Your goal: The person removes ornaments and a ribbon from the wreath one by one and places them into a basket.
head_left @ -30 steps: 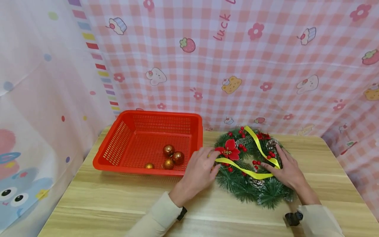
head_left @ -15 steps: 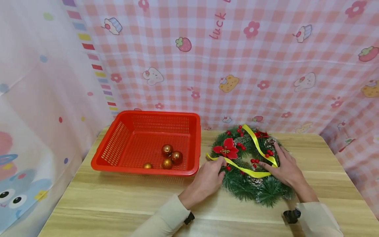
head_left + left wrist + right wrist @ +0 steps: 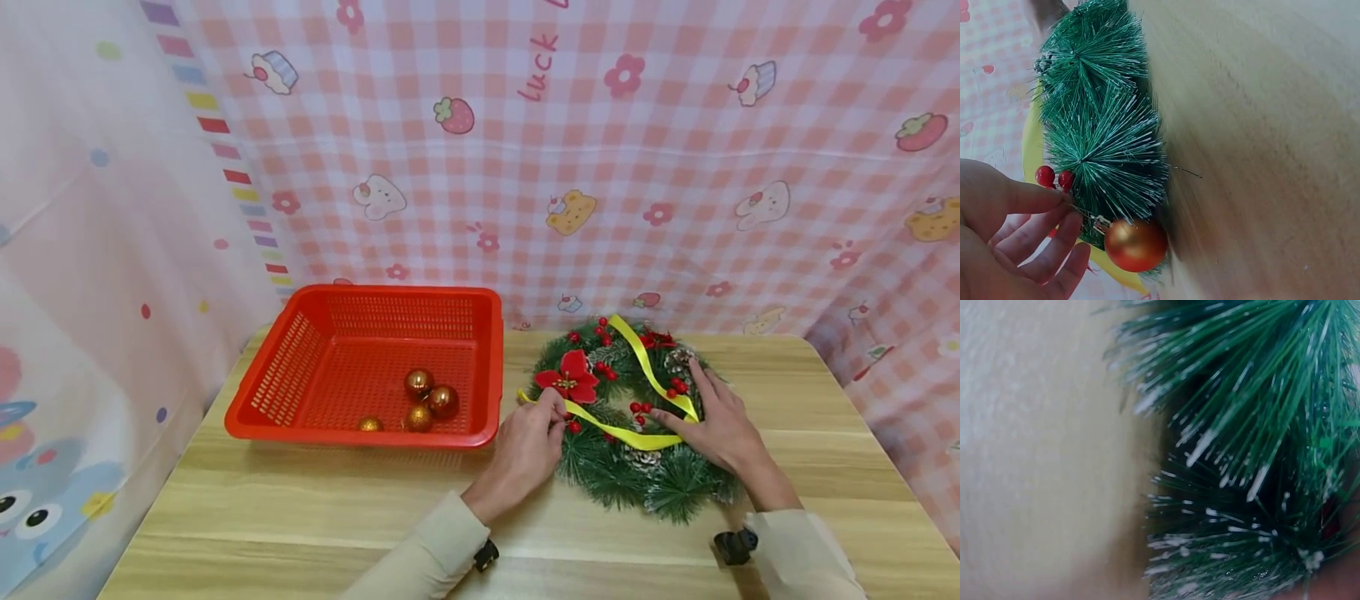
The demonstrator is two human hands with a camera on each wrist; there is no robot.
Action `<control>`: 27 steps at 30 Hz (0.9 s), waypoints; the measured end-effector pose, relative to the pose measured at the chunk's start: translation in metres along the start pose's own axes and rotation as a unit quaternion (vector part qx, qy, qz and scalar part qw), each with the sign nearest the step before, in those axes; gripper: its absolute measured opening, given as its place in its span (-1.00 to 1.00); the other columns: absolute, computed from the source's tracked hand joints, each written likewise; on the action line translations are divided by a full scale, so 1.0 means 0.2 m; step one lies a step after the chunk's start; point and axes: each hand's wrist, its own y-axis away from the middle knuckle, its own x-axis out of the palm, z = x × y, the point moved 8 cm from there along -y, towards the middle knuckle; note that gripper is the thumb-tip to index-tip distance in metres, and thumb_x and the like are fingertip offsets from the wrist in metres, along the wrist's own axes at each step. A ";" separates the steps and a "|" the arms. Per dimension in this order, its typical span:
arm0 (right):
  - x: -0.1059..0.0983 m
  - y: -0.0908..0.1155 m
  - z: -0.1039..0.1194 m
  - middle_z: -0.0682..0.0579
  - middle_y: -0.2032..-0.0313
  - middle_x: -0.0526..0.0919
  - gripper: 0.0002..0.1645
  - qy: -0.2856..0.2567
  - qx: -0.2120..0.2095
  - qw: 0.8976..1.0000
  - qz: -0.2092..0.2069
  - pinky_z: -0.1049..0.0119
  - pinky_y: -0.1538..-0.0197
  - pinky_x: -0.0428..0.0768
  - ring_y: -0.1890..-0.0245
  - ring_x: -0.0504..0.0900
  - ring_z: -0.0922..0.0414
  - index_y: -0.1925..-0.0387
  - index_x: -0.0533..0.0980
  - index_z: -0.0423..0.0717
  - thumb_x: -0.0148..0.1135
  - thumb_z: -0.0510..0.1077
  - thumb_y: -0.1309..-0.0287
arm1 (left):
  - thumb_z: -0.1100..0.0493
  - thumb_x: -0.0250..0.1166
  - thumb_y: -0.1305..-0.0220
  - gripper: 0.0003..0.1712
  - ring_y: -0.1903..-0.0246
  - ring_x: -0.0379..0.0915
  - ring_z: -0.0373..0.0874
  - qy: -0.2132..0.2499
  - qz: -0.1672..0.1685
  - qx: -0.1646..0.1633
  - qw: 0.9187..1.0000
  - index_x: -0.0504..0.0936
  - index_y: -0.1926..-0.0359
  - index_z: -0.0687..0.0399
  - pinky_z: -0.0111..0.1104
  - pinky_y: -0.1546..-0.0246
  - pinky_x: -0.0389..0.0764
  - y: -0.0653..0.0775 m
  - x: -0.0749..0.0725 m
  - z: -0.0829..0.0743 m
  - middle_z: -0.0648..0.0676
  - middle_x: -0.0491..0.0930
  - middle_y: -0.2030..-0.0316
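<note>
A green pine wreath (image 3: pixel 615 483) lies on the table, dressed with a red flower (image 3: pixel 573 375), pinecones, red berries (image 3: pixel 1045 175) and a yellow ribbon (image 3: pixel 637 437). At its left edge my left hand (image 3: pixel 525 446) pinches the thin hanging loop of a gold Christmas ball (image 3: pixel 1136 245) between thumb and finger. That ball shows in the left wrist view against the needles and is hidden behind the hand in the head view. My right hand (image 3: pixel 720 425) rests on the wreath's right side, fingers spread and thumb by the ribbon. Needles fill much of the right wrist view.
Left of the wreath stands a red plastic basket (image 3: pixel 315 435) with slotted walls, holding several gold-brown Christmas balls (image 3: pixel 419 383). Behind the wooden table (image 3: pixel 300 517) hangs a pink checked cloth (image 3: pixel 495 183), and a pale printed curtain (image 3: pixel 67 250) hangs at the left.
My left hand has moved right, from between the basket and the wreath to the wreath's left edge by the ribbon end. The right hand keeps its place on the wreath.
</note>
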 end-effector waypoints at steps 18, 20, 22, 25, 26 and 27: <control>0.00 0.00 0.00 -0.50 -0.46 -0.17 0.32 0.003 -0.002 1.000 -0.005 -0.60 -0.13 0.13 -0.34 -0.09 -0.62 -0.56 -0.39 -0.06 0.11 0.47 -0.19 | 0.40 0.29 -0.26 -0.79 0.38 0.60 -0.26 0.065 -0.005 -0.011 0.998 0.47 0.24 0.04 -0.53 0.39 0.55 0.01 -0.02 0.01 0.03 0.71 0.33; 0.00 0.00 0.00 -0.49 -0.46 -0.17 0.32 0.002 -0.001 1.000 -0.005 -0.60 -0.13 0.13 -0.34 -0.09 -0.61 -0.56 -0.39 -0.05 0.12 0.47 -0.19 | 0.37 0.28 -0.28 -0.80 0.40 0.57 -0.28 0.059 -0.008 -0.010 0.998 0.47 0.23 0.02 -0.54 0.40 0.53 0.01 -0.02 0.00 0.01 0.69 0.34; 0.00 0.00 0.00 -0.49 -0.46 -0.17 0.32 0.002 -0.001 1.000 -0.004 -0.60 -0.14 0.12 -0.34 -0.09 -0.61 -0.56 -0.39 -0.05 0.12 0.47 -0.19 | 0.35 0.28 -0.30 -0.82 0.44 0.53 -0.31 0.050 -0.010 -0.008 0.999 0.48 0.23 -0.01 -0.55 0.42 0.51 0.01 -0.02 0.00 -0.02 0.68 0.35; 0.00 0.00 0.00 -0.49 -0.46 -0.17 0.32 0.001 0.000 1.000 -0.004 -0.60 -0.13 0.13 -0.34 -0.09 -0.61 -0.56 -0.39 -0.05 0.12 0.47 -0.19 | 0.30 0.28 -0.32 -0.86 0.48 0.49 -0.33 0.035 -0.012 -0.008 0.999 0.51 0.22 -0.03 -0.54 0.46 0.46 0.01 -0.02 -0.01 -0.08 0.66 0.36; 0.00 0.00 0.01 -0.49 -0.46 -0.17 0.32 0.001 0.001 1.000 -0.004 -0.59 -0.13 0.14 -0.34 -0.09 -0.61 -0.56 -0.39 -0.05 0.12 0.47 -0.18 | 0.29 0.28 -0.33 -0.87 0.49 0.48 -0.33 0.032 -0.013 -0.008 0.999 0.52 0.22 -0.04 -0.54 0.47 0.45 0.01 -0.02 -0.01 -0.10 0.66 0.36; 0.00 0.00 0.01 -0.49 -0.46 -0.17 0.32 0.000 0.000 1.000 -0.004 -0.59 -0.13 0.14 -0.34 -0.09 -0.61 -0.56 -0.39 -0.05 0.12 0.46 -0.19 | 0.27 0.28 -0.33 -0.87 0.49 0.49 -0.33 0.029 -0.014 -0.007 0.999 0.52 0.22 -0.05 -0.54 0.49 0.44 0.01 -0.02 -0.02 -0.11 0.66 0.36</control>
